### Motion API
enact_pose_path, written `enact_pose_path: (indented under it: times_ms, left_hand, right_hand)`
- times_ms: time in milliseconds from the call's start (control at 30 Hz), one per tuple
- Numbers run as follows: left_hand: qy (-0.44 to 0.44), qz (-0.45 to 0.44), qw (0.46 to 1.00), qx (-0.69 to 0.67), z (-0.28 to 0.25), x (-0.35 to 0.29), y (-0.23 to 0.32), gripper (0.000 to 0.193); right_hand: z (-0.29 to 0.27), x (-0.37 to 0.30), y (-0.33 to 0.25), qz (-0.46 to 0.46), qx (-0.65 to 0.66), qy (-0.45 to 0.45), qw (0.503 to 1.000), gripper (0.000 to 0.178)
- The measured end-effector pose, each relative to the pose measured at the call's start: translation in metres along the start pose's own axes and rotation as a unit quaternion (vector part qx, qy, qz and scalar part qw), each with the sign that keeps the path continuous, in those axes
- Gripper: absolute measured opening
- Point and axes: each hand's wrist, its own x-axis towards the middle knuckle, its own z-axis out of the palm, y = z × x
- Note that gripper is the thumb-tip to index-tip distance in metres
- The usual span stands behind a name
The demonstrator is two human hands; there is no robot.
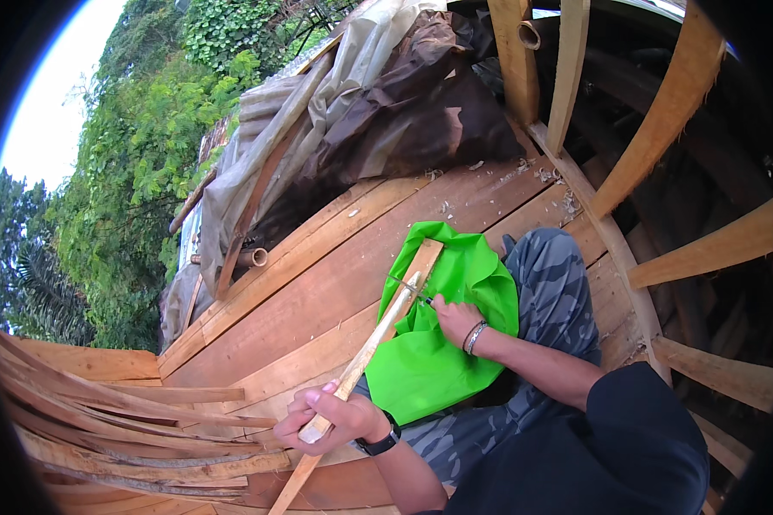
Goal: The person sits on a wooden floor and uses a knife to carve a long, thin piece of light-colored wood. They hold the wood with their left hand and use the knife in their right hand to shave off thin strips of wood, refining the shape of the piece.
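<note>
My left hand [335, 416] is closed round the near end of a pale, peeled wooden stick [365, 355], which slants up and away to the right. My right hand [457, 321], wearing bracelets, grips the dark handle of a small knife [426, 299]. Its thin blade crosses the stick near the far end. Beneath the stick lies a longer flat wooden strip [429, 254], running from the sheet down past my left hand. A bright green sheet [434, 369] covers part of my lap, under the strip and the knife. My fingers partly hide the knife handle.
Long bent wooden strips [146, 429] are piled at the lower left. Upright wooden ribs [661, 112] curve along the right side. Brown and grey tarps [395, 129] hang over the far edge, near a bamboo tube [253, 257]. Shavings [567, 202] lie on the planks [318, 275].
</note>
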Motion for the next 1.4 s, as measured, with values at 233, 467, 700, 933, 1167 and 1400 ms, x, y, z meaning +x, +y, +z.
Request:
enact_pose_path:
  times_ms: [233,467,700,933,1167,1400]
  left_hand:
    - [0.01,-0.006,0.999,-0.038,-0.003,0.001,-0.002,0.023]
    - [0.018,-0.012,0.999,-0.035,-0.012,0.003,-0.01,0.027]
    - [0.044,-0.034,0.998,-0.018,-0.016,0.014,-0.025,0.023]
    - [0.03,-0.019,0.999,-0.015,-0.022,0.01,-0.024,0.023]
    - [0.022,-0.022,0.999,-0.025,-0.019,0.004,-0.015,0.024]
    - [0.034,-0.026,0.999,-0.021,-0.02,0.003,-0.015,0.025]
  right_hand:
    - [-0.035,-0.026,-0.035,-0.104,0.117,0.047,0.987,0.021]
    - [-0.016,-0.02,-0.027,-0.037,0.134,-0.021,0.99,0.023]
    - [0.002,-0.007,-0.01,-0.021,0.111,-0.018,0.993,0.021]
    - [-0.001,0.005,0.004,-0.006,0.076,-0.025,0.997,0.025]
    - [0.02,0.011,0.024,0.028,0.072,-0.008,0.997,0.026]
    - [0.011,0.009,0.023,0.013,0.073,-0.006,0.997,0.022]
